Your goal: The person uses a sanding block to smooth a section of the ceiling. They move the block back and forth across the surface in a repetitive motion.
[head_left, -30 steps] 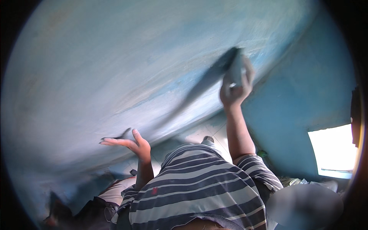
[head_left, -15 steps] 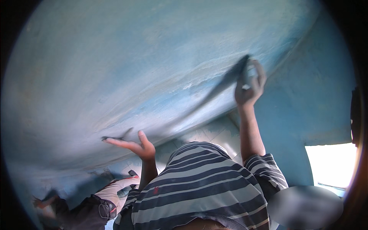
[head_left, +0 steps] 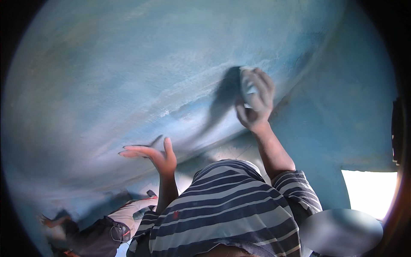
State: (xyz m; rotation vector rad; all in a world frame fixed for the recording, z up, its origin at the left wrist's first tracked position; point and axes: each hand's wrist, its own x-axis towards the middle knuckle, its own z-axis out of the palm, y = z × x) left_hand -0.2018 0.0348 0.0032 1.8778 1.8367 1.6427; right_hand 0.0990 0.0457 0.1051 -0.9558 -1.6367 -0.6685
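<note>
Head view: a blurred pale pad (head_left: 245, 84) is gripped by the right hand (head_left: 259, 100), apparently against a blue wall (head_left: 128, 85) toward its lower-right edge; the left hand's (head_left: 162, 159) fingers are extended, empty. Knuckles could be scraped if the pad slipped.

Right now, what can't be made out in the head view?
Held piece: full shape and kind; head view, blurred and partly covered by the right hand.
Left hand: whether it presses on the wall; head view, angle and blur.
Other person: partly cut off by the head view's lower-left edge.
Bright opening: what lies beyond; head view, glare.
Grey oval: what it is; head view, blurred out.
</note>
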